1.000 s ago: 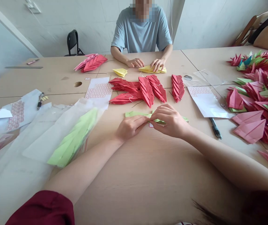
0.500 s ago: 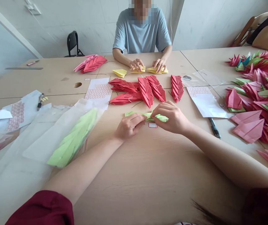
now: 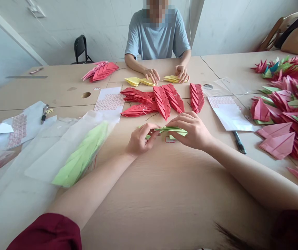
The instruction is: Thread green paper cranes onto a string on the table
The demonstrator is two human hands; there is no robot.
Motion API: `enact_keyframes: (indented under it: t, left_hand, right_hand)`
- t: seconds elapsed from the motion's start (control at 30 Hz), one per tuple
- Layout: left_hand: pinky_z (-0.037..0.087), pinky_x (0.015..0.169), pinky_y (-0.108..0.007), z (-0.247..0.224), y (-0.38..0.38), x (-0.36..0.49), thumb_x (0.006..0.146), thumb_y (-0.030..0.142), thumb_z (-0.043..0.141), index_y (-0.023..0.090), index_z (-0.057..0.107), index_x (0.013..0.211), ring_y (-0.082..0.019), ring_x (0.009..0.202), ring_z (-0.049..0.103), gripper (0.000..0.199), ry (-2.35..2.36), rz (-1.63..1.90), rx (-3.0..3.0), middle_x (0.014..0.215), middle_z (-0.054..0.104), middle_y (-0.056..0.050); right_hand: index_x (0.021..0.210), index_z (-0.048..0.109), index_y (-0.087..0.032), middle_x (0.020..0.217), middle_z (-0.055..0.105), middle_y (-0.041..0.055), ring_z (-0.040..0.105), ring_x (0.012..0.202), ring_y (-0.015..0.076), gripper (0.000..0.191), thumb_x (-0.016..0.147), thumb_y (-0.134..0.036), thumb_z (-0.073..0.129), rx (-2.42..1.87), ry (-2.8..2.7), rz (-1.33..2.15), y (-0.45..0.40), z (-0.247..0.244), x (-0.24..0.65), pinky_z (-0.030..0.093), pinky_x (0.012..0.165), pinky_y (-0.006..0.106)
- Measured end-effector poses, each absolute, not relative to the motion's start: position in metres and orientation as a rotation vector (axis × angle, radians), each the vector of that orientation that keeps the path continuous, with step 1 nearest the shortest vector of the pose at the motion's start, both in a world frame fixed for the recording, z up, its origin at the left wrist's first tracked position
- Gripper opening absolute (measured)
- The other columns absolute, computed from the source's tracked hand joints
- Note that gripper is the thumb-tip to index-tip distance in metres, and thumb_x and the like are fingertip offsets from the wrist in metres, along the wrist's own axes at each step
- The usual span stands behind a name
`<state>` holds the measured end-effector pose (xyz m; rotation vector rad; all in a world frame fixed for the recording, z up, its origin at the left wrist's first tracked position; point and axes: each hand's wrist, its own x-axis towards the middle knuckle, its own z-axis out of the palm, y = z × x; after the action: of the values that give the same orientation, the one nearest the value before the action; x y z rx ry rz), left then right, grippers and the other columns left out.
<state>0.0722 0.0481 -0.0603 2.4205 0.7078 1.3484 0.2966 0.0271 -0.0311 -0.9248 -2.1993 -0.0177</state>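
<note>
My left hand (image 3: 141, 139) pinches the left end of a stack of folded green paper (image 3: 173, 130), thumb below and fingers above. At its other end my right hand (image 3: 190, 131) is closed around the stack, which I see edge-on, raised slightly off the table. My fingers hide both ends. A small red-framed label (image 3: 170, 139) lies on the table just beneath. Beyond my hands are several bundles of folded red paper (image 3: 161, 103) with white string on them.
Left of my arm, a clear plastic bag (image 3: 68, 139) holds folded green paper. Printed sheets (image 3: 109, 100) and a pen (image 3: 239, 142) lie around. Folded pink and green papers (image 3: 281, 114) are heaped at right. Opposite, a person (image 3: 158, 38) handles folded yellow paper (image 3: 171, 79).
The green paper has gone from lying flat to being held up edge-on between my hands. Across the table, the person's hands have shifted on the yellow paper.
</note>
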Motion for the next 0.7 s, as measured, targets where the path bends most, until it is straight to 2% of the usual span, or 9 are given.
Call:
enact_keyframes:
  t: [0.13,0.23,0.43,0.7]
  left_hand:
    - [0.048,0.055,-0.019,-0.06,0.051,0.072,0.088,0.019,0.061,0.017,0.059,0.097,-0.008,0.063,0.059,0.01,0.724,1.329,2.547,0.087,0.069,-0.002]
    - [0.047,0.063,-0.025,-0.058,0.053,0.072,0.088,0.021,0.061,0.017,0.061,0.094,-0.012,0.064,0.054,0.007,0.704,1.308,2.649,0.083,0.068,-0.003]
    - [0.047,0.071,-0.028,-0.057,0.053,0.073,0.091,0.025,0.057,0.018,0.064,0.091,-0.016,0.08,0.057,0.01,0.706,1.242,2.675,0.081,0.068,-0.003]
    - [0.048,0.073,-0.029,-0.058,0.051,0.074,0.094,0.025,0.053,0.018,0.067,0.096,-0.017,0.084,0.059,0.015,0.719,1.194,2.646,0.081,0.069,-0.004]
  right_hand:
    - [0.094,0.067,-0.023,0.09,0.072,0.0003,0.064,0.083,0.0157,0.01,0.092,-0.028,0.059,-0.937,-2.149,0.054,0.028,-0.035,0.295,0.043,0.082,0.033]
    - [0.089,0.067,-0.022,0.085,0.072,0.0005,0.063,0.079,0.0155,0.009,0.091,-0.028,0.06,-0.94,-2.109,0.144,0.027,-0.036,0.292,0.043,0.081,0.033]
    - [0.088,0.067,-0.022,0.081,0.071,0.0009,0.063,0.077,0.0158,0.009,0.089,-0.03,0.064,-0.928,-2.066,0.248,0.023,-0.039,0.286,0.045,0.08,0.033]
    - [0.084,0.065,-0.022,0.081,0.07,0.001,0.063,0.075,0.0158,0.01,0.09,-0.026,0.058,-0.959,-2.029,0.195,0.017,-0.039,0.28,0.044,0.082,0.034]
